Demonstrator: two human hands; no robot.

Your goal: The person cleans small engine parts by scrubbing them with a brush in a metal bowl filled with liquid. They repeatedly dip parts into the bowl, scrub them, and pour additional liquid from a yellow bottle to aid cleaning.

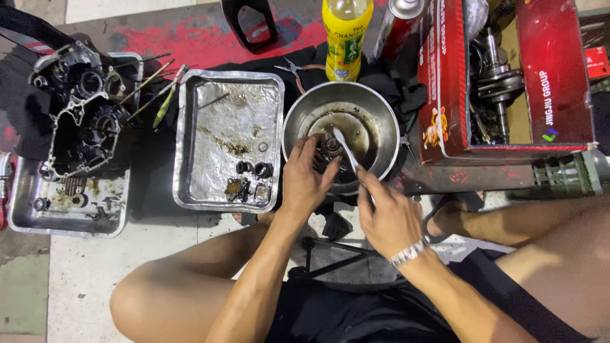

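While I look down from the head camera, my left hand (304, 180) is closed around a small dark metal engine part (330, 147), fingers wrapped over it, holding it inside the round stainless-steel bowl (376, 113). My right hand (389, 219) is clamped on the handle of a slim light-coloured brush (347, 150), its tip resting against that part, right at the bowl's middle. On that wrist sits a silver metal bracelet (407, 253).

The bowl stands on the floor between my knees, its bottom stained with brown oily residue. Just to its left lies a rectangular shallow metal tray (222, 108), greasy, with a few small black rings and bits (251, 178) gathered near its lower right corner. Further left, a second, deeper metal tray (95, 219) carries a dark grimy engine crankcase half (79, 108), which overhangs its top edge. Between the two trays lie thin tools (155, 89), one of them with a green handle.

Behind the bowl stands a yellow plastic bottle (344, 35), upright, with a red spray can (397, 25) just beside it. A pair of small pliers (293, 68) rests on the dark cloth (387, 82) behind the bowl. To the right sits an open red cardboard box (445, 82) holding a steel crankshaft (499, 79).
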